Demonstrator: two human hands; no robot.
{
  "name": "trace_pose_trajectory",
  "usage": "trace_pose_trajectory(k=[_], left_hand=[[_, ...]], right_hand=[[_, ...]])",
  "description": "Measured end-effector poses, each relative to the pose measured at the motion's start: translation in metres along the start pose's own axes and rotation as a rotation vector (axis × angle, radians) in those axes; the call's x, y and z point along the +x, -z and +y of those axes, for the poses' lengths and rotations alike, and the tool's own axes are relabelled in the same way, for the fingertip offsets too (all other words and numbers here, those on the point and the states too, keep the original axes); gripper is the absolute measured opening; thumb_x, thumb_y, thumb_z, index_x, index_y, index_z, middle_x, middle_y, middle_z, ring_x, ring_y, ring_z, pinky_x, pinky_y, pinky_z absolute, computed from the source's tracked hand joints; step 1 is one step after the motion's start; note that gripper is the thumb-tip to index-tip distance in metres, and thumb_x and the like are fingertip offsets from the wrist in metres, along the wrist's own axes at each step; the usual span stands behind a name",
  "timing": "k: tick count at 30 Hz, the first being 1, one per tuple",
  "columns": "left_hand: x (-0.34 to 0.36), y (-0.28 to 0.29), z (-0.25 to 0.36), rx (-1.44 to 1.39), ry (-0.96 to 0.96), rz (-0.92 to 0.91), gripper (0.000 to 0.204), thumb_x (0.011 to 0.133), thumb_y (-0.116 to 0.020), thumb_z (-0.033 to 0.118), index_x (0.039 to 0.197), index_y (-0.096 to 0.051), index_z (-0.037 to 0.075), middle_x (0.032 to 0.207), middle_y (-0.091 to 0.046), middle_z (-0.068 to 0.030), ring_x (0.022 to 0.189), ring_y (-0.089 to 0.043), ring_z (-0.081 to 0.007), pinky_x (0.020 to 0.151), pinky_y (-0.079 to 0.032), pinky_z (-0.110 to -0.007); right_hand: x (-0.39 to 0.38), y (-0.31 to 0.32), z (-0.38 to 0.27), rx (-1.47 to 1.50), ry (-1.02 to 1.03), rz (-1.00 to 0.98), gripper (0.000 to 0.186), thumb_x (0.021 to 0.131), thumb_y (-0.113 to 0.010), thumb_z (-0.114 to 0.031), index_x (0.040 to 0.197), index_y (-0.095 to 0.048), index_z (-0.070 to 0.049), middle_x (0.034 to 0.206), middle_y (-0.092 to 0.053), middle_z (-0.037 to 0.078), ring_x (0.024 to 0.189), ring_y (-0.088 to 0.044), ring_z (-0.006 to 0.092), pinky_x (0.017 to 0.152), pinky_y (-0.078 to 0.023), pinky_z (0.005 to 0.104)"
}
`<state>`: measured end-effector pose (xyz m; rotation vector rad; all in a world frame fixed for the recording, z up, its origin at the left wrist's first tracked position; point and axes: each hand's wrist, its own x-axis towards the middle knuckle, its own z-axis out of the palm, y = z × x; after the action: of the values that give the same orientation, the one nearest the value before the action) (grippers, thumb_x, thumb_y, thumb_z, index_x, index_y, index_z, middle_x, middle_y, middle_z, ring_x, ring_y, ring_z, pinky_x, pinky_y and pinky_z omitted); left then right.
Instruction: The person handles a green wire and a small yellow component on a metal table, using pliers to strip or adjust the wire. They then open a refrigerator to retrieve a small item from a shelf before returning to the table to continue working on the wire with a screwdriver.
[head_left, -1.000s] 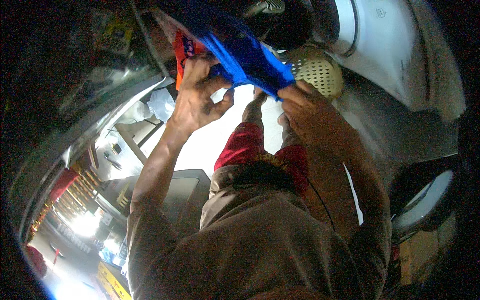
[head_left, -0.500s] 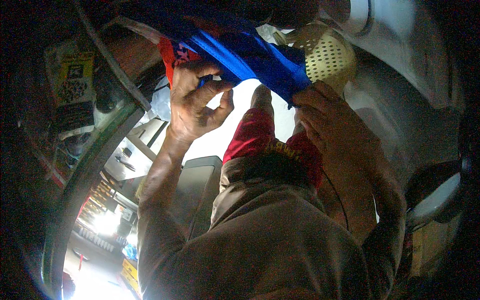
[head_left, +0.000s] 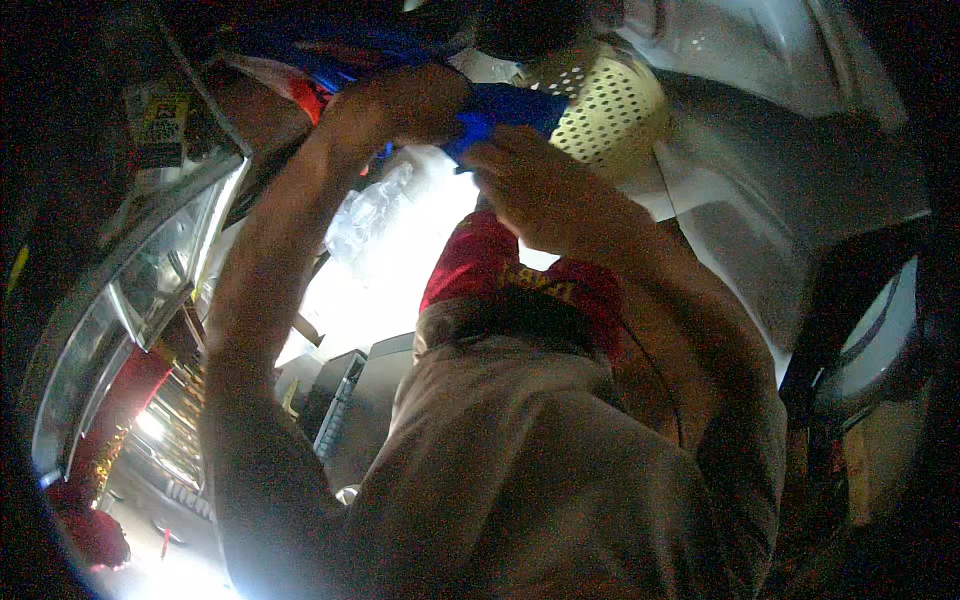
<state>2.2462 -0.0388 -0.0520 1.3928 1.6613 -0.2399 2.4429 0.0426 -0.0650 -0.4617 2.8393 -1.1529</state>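
Blue's what jumps out at us first: a bunched-up blue cloth [head_left: 520, 108] high in the view, caught between the two hands, with red shorts [head_left: 470, 255] below it. Our right hand [head_left: 545, 190] looks closed, fingertips pinching the cloth's near edge. Our left hand [head_left: 415, 105] is bent over the fabric just beside it, but it's so dim and blurry that we can't tell whether that grip is actually closed on anything. So for the step in hand, we'd call it close two-handed work on the cloth's edge, and that's just our read. What would the next move call for? Probably a steady pinch on the right and a sure hold on the left, plus some slack so the fabric doesn't snag on the pale perforated basket [head_left: 615, 115] right behind it. Those two overlap from where we're looking, and we honestly can't say whether they touch. There's also a bit of red material [head_left: 308, 98] by our left wrist, half lost in shadow, no clue whether it's attached to the blue stuff. Some clear plastic [head_left: 365, 215] shows lower, between our left forearm and the shorts, apart from both hands.
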Motion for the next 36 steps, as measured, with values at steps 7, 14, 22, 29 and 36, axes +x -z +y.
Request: trace_pose_trajectory(k=[7, 14, 22, 29, 36], left_hand=[[0.081, 0.004, 0.027, 0.243, -0.097, -0.176, 0.017, 0.079, -0.059, 0.016, 0.089, -0.066, 0.004, 0.076, -0.067, -0.0175, 0.069, -0.068, -0.0338, 0.060, -0.055, -0.042], [0.136, 0.003, 0.043, 0.378, -0.186, -0.205, 0.019, 0.078, -0.059, 0.015, 0.091, -0.066, 0.003, 0.078, -0.067, -0.0178, 0.070, -0.068, -0.0338, 0.061, -0.055, -0.041], [0.146, -0.003, 0.059, 0.367, -0.237, -0.172, 0.022, 0.078, -0.058, 0.015, 0.094, -0.065, 0.003, 0.081, -0.067, -0.0182, 0.071, -0.067, -0.0337, 0.063, -0.055, -0.041], [0.155, -0.010, 0.070, 0.399, -0.317, -0.190, 0.024, 0.077, -0.058, 0.014, 0.097, -0.065, 0.002, 0.083, -0.068, -0.0185, 0.073, -0.067, -0.0337, 0.064, -0.055, -0.041], [0.157, -0.029, 0.080, 0.419, -0.331, -0.237, 0.027, 0.077, -0.057, 0.014, 0.099, -0.064, 0.002, 0.085, -0.068, -0.0188, 0.074, -0.067, -0.0336, 0.065, -0.055, -0.041]], right_hand=[[0.000, -0.034, -0.008, -0.740, 0.081, 0.337, 0.022, 0.084, -0.050, -0.026, 0.087, -0.063, -0.009, 0.099, -0.058, 0.008, 0.116, -0.045, 0.0212, 0.115, -0.020, 0.0420], [0.017, -0.082, 0.014, -0.571, 0.077, 0.265, 0.020, 0.082, -0.051, -0.022, 0.089, -0.064, -0.008, 0.101, -0.056, 0.008, 0.106, -0.046, 0.0227, 0.104, -0.031, 0.0398], [0.010, -0.066, 0.008, -0.324, 0.036, 0.310, 0.018, 0.083, -0.050, -0.023, 0.085, -0.061, -0.009, 0.095, -0.051, 0.006, 0.098, -0.046, 0.0211, 0.100, -0.033, 0.0365], [0.005, -0.038, 0.019, -0.029, -0.062, 0.346, 0.019, 0.085, -0.048, -0.026, 0.085, -0.059, -0.011, 0.092, -0.049, 0.006, 0.096, -0.045, 0.0208, 0.100, -0.033, 0.0348], [0.002, -0.041, 0.004, 0.140, -0.097, 0.337, 0.019, 0.086, -0.046, -0.028, 0.084, -0.057, -0.012, 0.089, -0.046, 0.006, 0.094, -0.045, 0.0207, 0.099, -0.032, 0.0335]])
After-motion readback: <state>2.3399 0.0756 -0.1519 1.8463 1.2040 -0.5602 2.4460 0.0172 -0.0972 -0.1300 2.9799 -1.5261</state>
